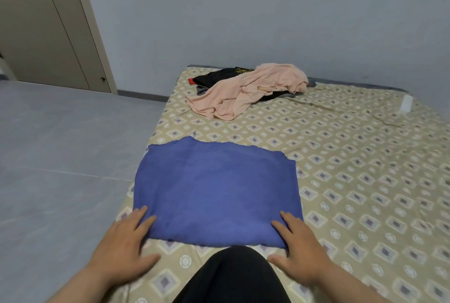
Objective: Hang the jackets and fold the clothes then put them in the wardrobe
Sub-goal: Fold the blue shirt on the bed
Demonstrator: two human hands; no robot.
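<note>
**Both hands flat on the near corners of a folded blue cloth**

The blue cloth (214,193) lies flat on the bed (365,168), near its left edge, folded into a rough rectangle with a wavy far edge. The person is at the near end of the bed, with a knee (233,276) in black fabric just below the cloth's near edge.

The left hand (124,241) rests palm down at the near left corner. Its fingers (143,220) are straight and slightly spread, with the tips on the cloth's edge and the thumb out on the sheet. The right hand (302,251) lies the same way at the near right corner: fingers (287,222) extended over the cloth, thumb pointing inward on the sheet. Neither hand curls round anything.

At the far end of the bed, well apart from the blue cloth, is an unfolded pile. A pink garment (253,88) is draped over a black garment (219,77), and a bit of red shows at the left. A small white object (407,104) sits by the bed's far right edge.

Grey floor (60,144) lies to the left of the bed. Beige doors (48,22) stand closed in the far left corner, against a pale wall (243,10).
</note>
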